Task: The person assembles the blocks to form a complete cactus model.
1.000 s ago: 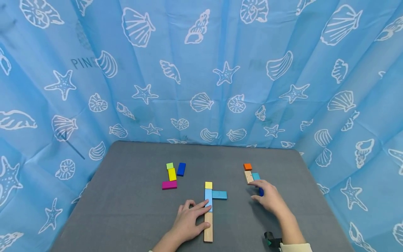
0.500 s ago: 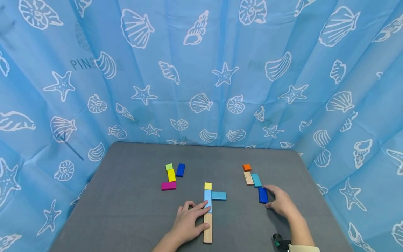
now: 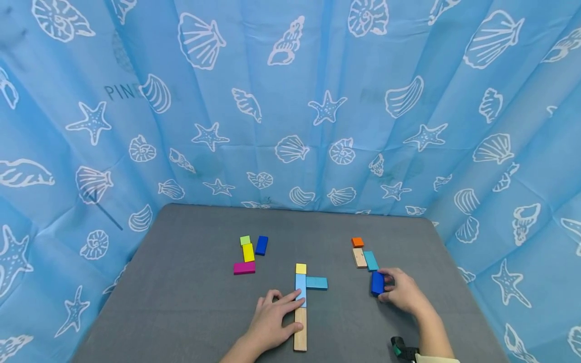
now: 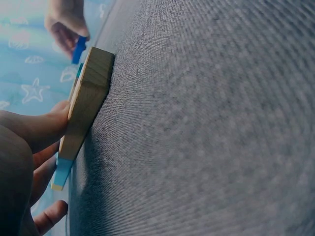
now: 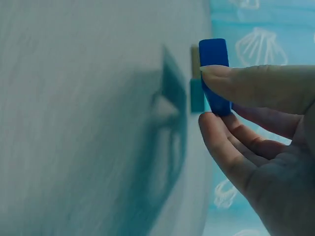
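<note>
On the right, my right hand pinches a dark blue block between thumb and fingers. In the right wrist view, the same blue block is held off the table, its shadow falling on the cloth. My left hand rests with spread fingertips on a row of blocks. That row runs from a long wooden block through a light blue block to a small yellow block at the far end. A teal block sticks out rightward from the light blue one.
Beyond the right hand lie a teal block, a wooden block and an orange block. Far left are a magenta block, a yellow block, a green block and another blue block. A blue curtain hangs behind the grey table.
My right hand has moved from above the right-hand blocks to the blue block, gripped it and lifted it clear of the table. The left hand has stayed in place.
</note>
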A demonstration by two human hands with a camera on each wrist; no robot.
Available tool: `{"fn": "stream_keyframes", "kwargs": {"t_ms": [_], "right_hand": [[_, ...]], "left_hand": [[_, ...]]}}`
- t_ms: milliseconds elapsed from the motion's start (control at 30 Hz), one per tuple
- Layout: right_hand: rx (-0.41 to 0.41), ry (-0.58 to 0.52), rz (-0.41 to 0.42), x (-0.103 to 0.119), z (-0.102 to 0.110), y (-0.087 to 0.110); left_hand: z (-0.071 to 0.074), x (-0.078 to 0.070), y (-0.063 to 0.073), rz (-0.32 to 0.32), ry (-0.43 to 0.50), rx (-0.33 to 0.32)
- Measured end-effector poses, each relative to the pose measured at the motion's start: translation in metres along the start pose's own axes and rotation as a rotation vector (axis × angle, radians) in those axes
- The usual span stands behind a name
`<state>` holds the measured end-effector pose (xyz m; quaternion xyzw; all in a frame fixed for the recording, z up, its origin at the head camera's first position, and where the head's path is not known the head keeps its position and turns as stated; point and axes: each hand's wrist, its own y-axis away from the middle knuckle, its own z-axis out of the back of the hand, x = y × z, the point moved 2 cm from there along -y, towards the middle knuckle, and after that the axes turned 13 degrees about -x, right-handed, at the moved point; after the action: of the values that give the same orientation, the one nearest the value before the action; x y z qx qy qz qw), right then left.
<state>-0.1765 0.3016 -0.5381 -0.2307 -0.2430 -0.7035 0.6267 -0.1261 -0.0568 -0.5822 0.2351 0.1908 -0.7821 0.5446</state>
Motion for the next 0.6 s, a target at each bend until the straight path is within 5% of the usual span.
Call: {"fn": "stream_keyframes", "kwargs": {"t_ms": [333, 600], "right_hand": [[-0.013, -0.147, 0.086, 0.050, -0.027, -0.013], [0.017, -0.237, 0.128, 0.069, -0.059, -0.033]], "left_hand": [[0.000, -0.001, 0.000, -0.002, -0.005, -0.001], [0.000, -0.001, 0.000, 0.012, -0.014, 0.011]]}}
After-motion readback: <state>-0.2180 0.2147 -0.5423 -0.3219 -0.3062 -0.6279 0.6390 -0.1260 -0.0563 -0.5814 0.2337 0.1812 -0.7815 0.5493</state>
